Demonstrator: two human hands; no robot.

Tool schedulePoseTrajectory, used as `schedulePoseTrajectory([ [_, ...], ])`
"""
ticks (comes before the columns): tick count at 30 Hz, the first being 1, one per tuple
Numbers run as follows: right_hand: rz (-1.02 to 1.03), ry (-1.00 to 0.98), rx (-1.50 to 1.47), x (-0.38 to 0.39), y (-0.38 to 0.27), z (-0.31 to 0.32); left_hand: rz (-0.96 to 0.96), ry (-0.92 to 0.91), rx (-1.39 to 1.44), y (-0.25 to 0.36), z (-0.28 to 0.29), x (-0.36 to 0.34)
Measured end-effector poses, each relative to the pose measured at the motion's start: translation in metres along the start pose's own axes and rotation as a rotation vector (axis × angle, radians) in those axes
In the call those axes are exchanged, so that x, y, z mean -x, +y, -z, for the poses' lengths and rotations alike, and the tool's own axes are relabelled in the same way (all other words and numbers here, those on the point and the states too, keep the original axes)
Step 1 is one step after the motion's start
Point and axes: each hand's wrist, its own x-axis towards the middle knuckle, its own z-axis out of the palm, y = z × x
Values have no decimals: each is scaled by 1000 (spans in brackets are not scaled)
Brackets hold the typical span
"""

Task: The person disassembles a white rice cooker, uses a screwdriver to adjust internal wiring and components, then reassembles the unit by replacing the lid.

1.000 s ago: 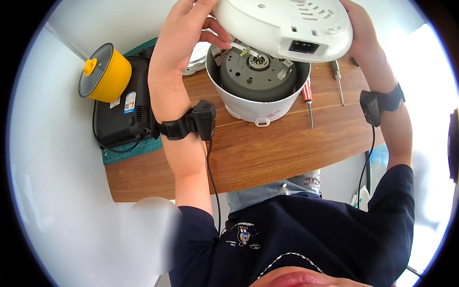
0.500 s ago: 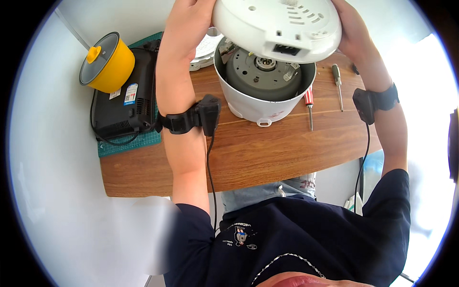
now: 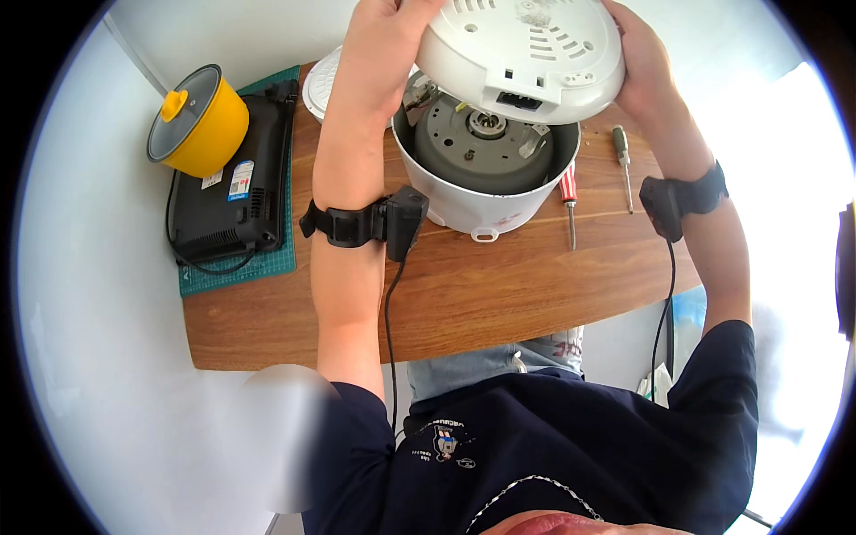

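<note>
My left hand (image 3: 385,45) and my right hand (image 3: 646,71) grip opposite edges of a white round appliance base cover (image 3: 575,76). It has vent slots and a black power socket on its near side. The cover is held tilted over the far part of a white rice cooker body (image 3: 446,198), which stands on the table with its opening upward. Inside that body sits a grey metal shell (image 3: 486,165) with a round hub and holes. Whether the cover touches the body's far rim is hidden.
To the right lie a red-striped screwdriver (image 3: 570,201) and a grey-handled screwdriver (image 3: 622,156). A white round slotted piece (image 3: 321,82) is behind my left forearm. At left, a yellow lidded pot (image 3: 212,134) stands on a black appliance (image 3: 214,218) over a green mat (image 3: 259,275). Cables hang from both wrist straps.
The cover has tipped so more of its vented face shows. My left forearm has shifted right, uncovering more of the white slotted piece. The view has moved slightly.
</note>
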Motion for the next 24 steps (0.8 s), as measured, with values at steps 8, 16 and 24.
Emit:
schedulePoseTrajectory([
  [8, 501, 37, 409, 56, -2, -73, 34, -110, 414, 21, 1, 8],
  [16, 579, 149, 757, 49, 42, -42, 149, -180, 219, 8, 31, -4],
  [24, 469, 247, 890, 66, 72, -23, 228, -160, -136, -19, 41, -10],
])
